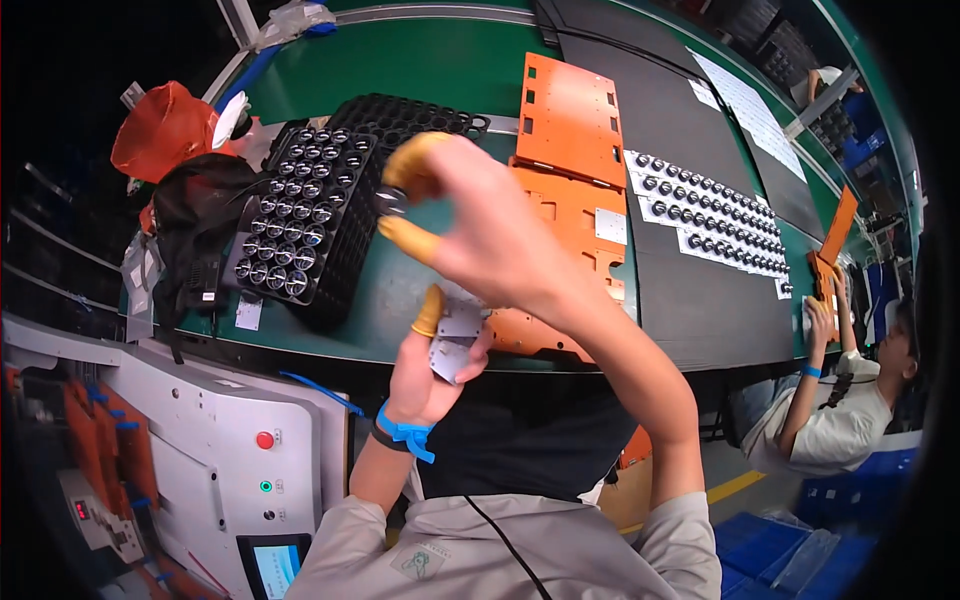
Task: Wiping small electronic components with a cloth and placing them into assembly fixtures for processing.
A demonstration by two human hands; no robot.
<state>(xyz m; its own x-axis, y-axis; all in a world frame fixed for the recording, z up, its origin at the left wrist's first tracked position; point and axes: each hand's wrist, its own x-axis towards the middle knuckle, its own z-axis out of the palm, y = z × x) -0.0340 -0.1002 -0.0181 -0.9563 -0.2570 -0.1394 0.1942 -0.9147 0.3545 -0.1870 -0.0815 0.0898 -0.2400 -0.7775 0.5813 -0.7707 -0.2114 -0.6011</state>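
My right hand (480, 225) is raised over the green bench, with yellow finger cots on thumb and forefinger pinching a small round silver-and-black part (391, 201). Below it, my left hand (432, 362) holds a thin grey metal plate (456, 340) near the bench's front edge; a blue band is tied round that wrist. A black tray (300, 215) with several rows of the same round parts lies just left of my right hand.
Orange fixture plates (570, 120) lie right of the tray, beside a dark conveyor belt (700, 300) carrying white strips of round parts (710, 205). A red bag (165, 130) and black cloth sit far left. A white machine (230, 440) stands lower left. Another person (850, 400) works at right.
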